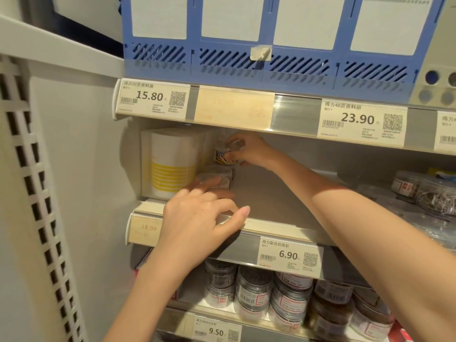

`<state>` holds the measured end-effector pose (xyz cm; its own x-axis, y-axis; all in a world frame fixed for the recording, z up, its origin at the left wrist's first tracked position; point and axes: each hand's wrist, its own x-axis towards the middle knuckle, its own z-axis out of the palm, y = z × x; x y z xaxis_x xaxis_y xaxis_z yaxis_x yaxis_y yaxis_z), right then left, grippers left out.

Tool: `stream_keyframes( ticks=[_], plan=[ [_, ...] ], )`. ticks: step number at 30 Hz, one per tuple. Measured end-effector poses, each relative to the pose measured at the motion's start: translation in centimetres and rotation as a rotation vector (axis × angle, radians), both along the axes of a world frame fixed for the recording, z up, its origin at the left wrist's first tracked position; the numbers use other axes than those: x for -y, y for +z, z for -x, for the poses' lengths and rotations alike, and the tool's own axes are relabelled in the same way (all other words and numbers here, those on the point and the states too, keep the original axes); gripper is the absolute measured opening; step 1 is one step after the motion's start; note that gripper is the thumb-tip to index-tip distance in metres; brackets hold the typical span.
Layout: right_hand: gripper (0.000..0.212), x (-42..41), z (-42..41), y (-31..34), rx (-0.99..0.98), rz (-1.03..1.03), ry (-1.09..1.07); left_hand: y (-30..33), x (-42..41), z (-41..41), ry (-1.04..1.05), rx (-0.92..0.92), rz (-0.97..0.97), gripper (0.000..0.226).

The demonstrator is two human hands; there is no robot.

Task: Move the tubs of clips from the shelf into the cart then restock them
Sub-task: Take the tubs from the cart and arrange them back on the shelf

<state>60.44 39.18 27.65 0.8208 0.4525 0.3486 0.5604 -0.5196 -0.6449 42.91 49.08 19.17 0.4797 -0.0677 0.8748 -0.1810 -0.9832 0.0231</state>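
Tubs of clips are seen only at the back left of the middle shelf, where a few clear round ones are stacked beside a white and yellow boxed item; most of that shelf's surface lies bare, and the cart is not in view. Whether this shows the shelf nearly cleared or the restocking just begun cannot be told from the picture, and either reading is only a judgement; if tubs are being removed, a small cluster is left, and if they are being returned, nearly the whole row is left to fill. More tubs, holding darker clips, are packed on the shelf below, and bagged and tubbed clips are piled at the right of the middle shelf. The right hand is reached deep into the shelf, and its fingers are curled round the top tub of coloured clips, which is held at its lid and side and sits on, or just above, the tubs beneath; contact between them cannot be made out. The left hand is held nearer the shelf's front edge with fingers spread and loosely bent, its fingertips touching or just over the lid of the front lower tub, and nothing is gripped by it.
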Motion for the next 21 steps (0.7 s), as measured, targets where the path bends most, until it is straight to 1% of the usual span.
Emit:
stream_keyframes(
  ticks=[3, 9, 15, 21],
  plan=[
    [0.043, -0.2, -0.4, -0.5, -0.022, -0.011, 0.016, 0.1, 0.0, 0.0, -0.024, 0.000, 0.010, 0.042],
    [0.045, -0.1, -0.3, -1.2, -0.130, -0.064, 0.068, 0.1, 0.1, 0.1, -0.037, 0.002, 0.021, 0.040],
    [0.050, 0.2, -0.1, -1.3, -0.167, -0.087, 0.109, 0.1, 0.1, 0.2, -0.017, -0.024, 0.020, 0.040],
    [0.054, 0.7, 0.3, -1.1, -0.162, -0.011, 0.104, 0.3, 0.1, 0.3, -0.087, -0.032, 0.048, 0.036]
  ],
)
